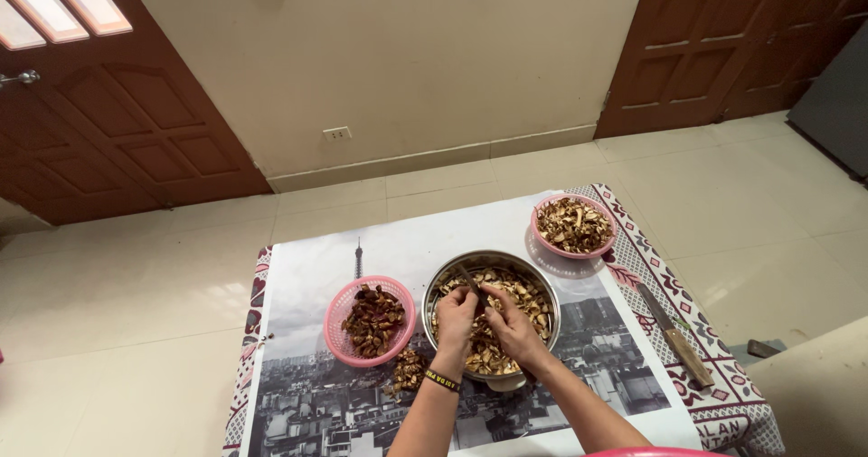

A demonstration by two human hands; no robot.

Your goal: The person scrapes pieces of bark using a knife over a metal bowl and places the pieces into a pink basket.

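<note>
Working over a round metal bowl [434, 287] full of pale brown dried slices [524, 296], set near the middle of a small table [723, 394]. Left hand [456, 317] curling its fingers inward over the heap, seemingly pinching a slice, though too small to tell for certain. Right hand [513, 323] closing just beside it, fingers pressed together around a thin dark tool [469, 282] slanting up toward the bowl's far rim; cannot tell what kind of tool. Both hands touching or nearly touching each other above the slices. Wearing a dark band [442, 380] on the left wrist. Sitting just left of the bowl, a pink mesh basket [341, 310] holding darker reddish-brown pieces, with a small loose pile [408, 369] lying on the cloth between basket and bowl. Standing at the far right corner, a second pink basket [541, 237] of light dried slices. Lying along the right edge, a knife [674, 332] with a wooden handle, well apart from both hands.
</note>
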